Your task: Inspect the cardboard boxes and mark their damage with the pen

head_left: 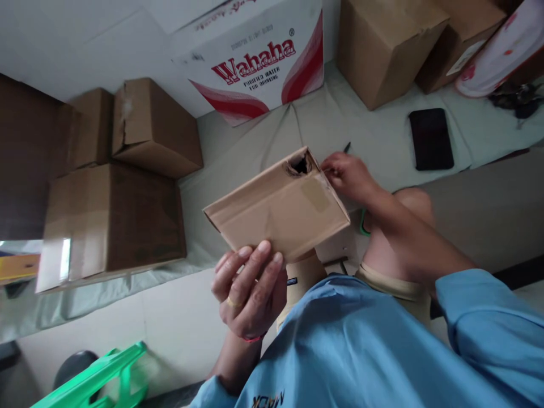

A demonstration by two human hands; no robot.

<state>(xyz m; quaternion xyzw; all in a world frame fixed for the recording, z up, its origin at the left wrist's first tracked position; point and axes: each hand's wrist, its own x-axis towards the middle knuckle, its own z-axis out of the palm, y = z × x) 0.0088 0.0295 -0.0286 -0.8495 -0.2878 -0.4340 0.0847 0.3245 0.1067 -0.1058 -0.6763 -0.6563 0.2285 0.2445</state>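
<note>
A small, flat cardboard box (280,212) is held up at a tilt in front of me. Its upper right corner has a ragged dark hole (301,165), and a paler tape patch (315,195) lies below that. My left hand (253,289) grips the lower edge, fingers on the near face and thumb hidden behind. At the box's right end, my right hand (346,175) is closed, its fingertips against or just beside the edge. A thin dark tip (347,148) shows just beyond that hand; whether it is held I cannot tell.
Brown cartons (144,215) stand at left, more cartons (382,51) at upper right. A white-and-red Wahaha carton (263,62) is at the back. A black phone (432,139) lies on the pale cloth (238,153). Green plastic furniture (106,379) stands lower left.
</note>
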